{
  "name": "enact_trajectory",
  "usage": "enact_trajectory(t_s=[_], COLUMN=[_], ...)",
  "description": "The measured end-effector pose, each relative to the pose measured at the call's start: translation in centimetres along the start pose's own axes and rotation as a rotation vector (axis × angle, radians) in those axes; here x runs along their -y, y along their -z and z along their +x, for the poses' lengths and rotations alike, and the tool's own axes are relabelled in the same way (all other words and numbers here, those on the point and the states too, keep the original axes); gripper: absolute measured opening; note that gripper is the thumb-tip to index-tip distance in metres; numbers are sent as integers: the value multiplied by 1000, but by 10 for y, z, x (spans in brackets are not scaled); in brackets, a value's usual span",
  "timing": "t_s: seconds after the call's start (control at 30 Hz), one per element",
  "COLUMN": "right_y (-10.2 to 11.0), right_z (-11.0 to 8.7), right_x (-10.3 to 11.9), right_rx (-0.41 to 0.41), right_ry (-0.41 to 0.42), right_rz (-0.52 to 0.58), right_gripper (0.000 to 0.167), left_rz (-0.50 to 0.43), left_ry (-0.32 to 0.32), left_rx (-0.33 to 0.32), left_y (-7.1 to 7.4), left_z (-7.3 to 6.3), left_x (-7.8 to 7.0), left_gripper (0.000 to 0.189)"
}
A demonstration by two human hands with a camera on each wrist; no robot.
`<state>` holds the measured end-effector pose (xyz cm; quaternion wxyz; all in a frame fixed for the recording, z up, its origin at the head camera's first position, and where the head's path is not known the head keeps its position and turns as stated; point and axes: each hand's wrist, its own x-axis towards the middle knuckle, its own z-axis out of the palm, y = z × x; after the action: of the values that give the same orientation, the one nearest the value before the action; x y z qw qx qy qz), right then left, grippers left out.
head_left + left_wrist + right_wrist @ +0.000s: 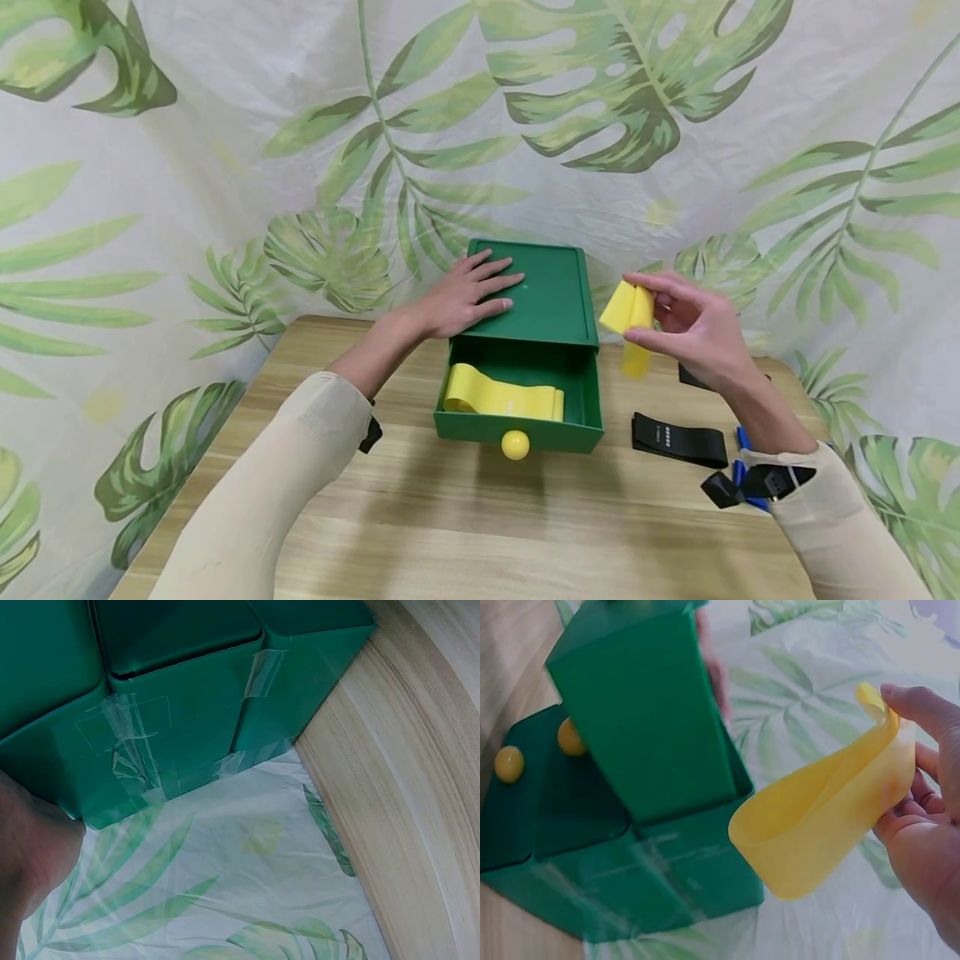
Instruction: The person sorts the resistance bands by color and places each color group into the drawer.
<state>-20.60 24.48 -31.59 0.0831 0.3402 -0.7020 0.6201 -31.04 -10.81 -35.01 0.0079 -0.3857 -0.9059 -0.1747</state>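
A green drawer cabinet [551,292] stands on the table, its top drawer [465,427] pulled out by a round yellow knob's side. Inside lies a folded yellow elastic band [517,400]. My left hand [468,296] rests flat on the cabinet top, fingers spread; only its edge [37,847] shows in the left wrist view. To the right of the cabinet, my right hand [697,329] pinches a second yellow elastic band [821,810] between thumb and fingers. That band hangs in a loop above the table, apart from the drawer.
A black elastic band [678,442] lies on the table right of the drawer. Blue bands [742,442] are partly hidden under the right wrist, and another black piece [692,377] lies behind the right hand. A leaf-patterned cloth [450,83] hangs behind the wooden table [420,533].
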Motion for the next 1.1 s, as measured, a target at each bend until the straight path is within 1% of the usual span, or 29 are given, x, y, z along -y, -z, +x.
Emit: enact_trajectory(t_s=[0.13,0.27,0.37,0.57,0.73,0.87,1.1], right_y=[-9,-18,-25,-38,-51,-59,-66], right_z=[8,14,18,25,27,25,15], right_x=[13,20,24,30,27,21,6], right_rx=[33,65,91,130,173,200,248], right_ry=[42,76,89,88,93,94,54], right_rz=[37,58,67,79,111,130,88], right_gripper=[60,60,60,61,63,63,59], left_rz=[-3,0,-2,-1,3,6,5], left_ry=[7,3,4,8,17,17,16], left_rx=[2,5,8,2,2,3,2], left_y=[2,2,2,2,1,1,2], left_z=[-1,-1,-1,-2,-1,-1,0], left_x=[0,0,0,1,1,0,-1], left_gripper=[56,56,56,56,57,57,56])
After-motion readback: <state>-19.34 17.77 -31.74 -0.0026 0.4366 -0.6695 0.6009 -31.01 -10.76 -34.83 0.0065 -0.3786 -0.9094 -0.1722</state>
